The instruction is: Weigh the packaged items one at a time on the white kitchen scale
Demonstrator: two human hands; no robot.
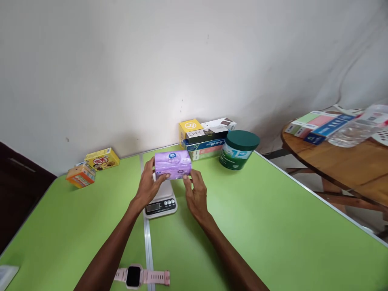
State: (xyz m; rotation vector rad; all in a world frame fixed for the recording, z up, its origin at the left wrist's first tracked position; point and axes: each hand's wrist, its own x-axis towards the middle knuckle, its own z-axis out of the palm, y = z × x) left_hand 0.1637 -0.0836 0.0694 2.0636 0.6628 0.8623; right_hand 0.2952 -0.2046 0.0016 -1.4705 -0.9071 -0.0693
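Between my two hands is a purple pack of tissues (172, 163), held by its ends over a white kitchen scale (160, 206). My left hand (148, 184) is closed on the left end, thumb along the front. On the right end, my right hand (196, 194) grips with the thumb at the lower front corner. The pack hides the back of the weighing plate, and I cannot tell whether it touches it. The scale's dark display and several buttons face me. Nearer to me, a pink-strapped smartwatch (133, 276) lies beside my left forearm.
Small stacked boxes (207, 139) and a green tub with a dark lid (239, 149) stand at the back of the green table (257, 226). A yellow box (103, 159) and an orange box (81, 176) sit back left. A wooden table (363, 161) with a plastic bottle (354, 131) is at right.
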